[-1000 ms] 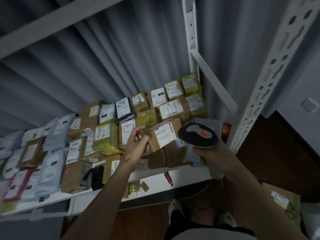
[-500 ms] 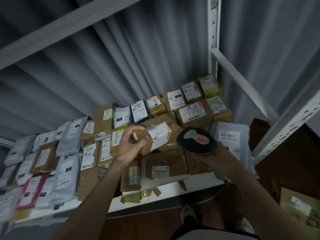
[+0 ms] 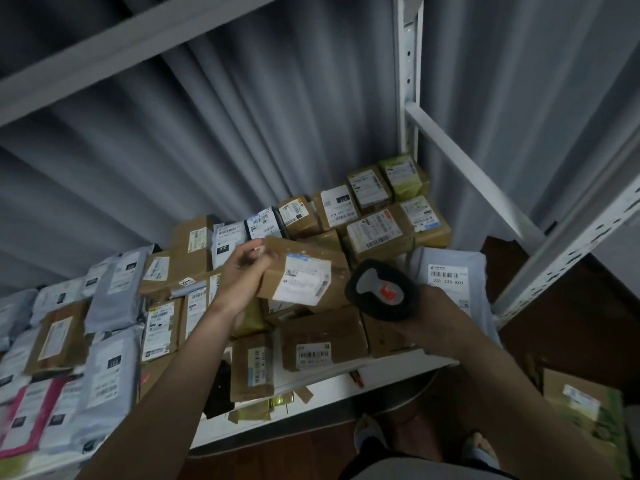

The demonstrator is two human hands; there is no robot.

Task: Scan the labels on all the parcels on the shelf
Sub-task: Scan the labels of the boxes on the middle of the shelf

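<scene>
We are observing the left hand [image 3: 242,275] gripping a brown box [image 3: 304,275], its fingers curling round the box's left end and holding it lifted above the other parcels on the shelf [image 3: 391,370]. The box is tilting, with its white label [image 3: 304,284] facing up and toward the scanner [image 3: 382,291]. The right hand [image 3: 433,317] is holding the scanner, fingers wrapping its handle from below; the scanner's head is sitting just right of the box, close to the label's edge, and its red button is showing on top.

Below the box, more brown boxes are lying flat on the shelf, one of them showing a barcode label [image 3: 313,355] toward the front edge. Right of the scanner, a grey mailer bag [image 3: 450,271] is lying with its printed label up. Far left of the box, grey mailer bags [image 3: 110,289] are covering the shelf, among them a pink parcel [image 3: 24,417]. Behind the box, a grey curtain [image 3: 242,116] is hanging.
</scene>
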